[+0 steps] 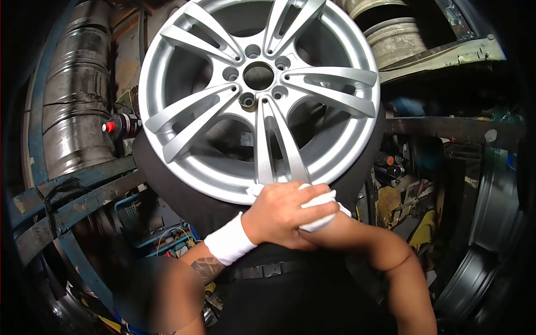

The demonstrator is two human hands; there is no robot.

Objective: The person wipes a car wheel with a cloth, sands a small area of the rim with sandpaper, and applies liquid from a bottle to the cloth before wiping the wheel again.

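My left hand (282, 215), with a white wristband (230, 239) behind it, lies across my right hand at the front edge of a silver alloy wheel (335, 151). Its fingers curl over a bunched white cloth (319, 219), and a bit of white also shows at the left by the rim. My right forearm (363, 237) comes in from the right, and the hand at its end is mostly covered by the left hand and the cloth. The wheel faces up, its paired spokes running out from an open centre hole ringed by bolt holes.
Black cloth (184, 190) lies beneath the wheel. Bare metal wheel barrels (81, 89) stand stacked on a rack at left, beside a bottle with a red cap (114, 126). A blue basket (134, 220) sits lower left. Dark rims (494, 201) and shelf beams are at right.
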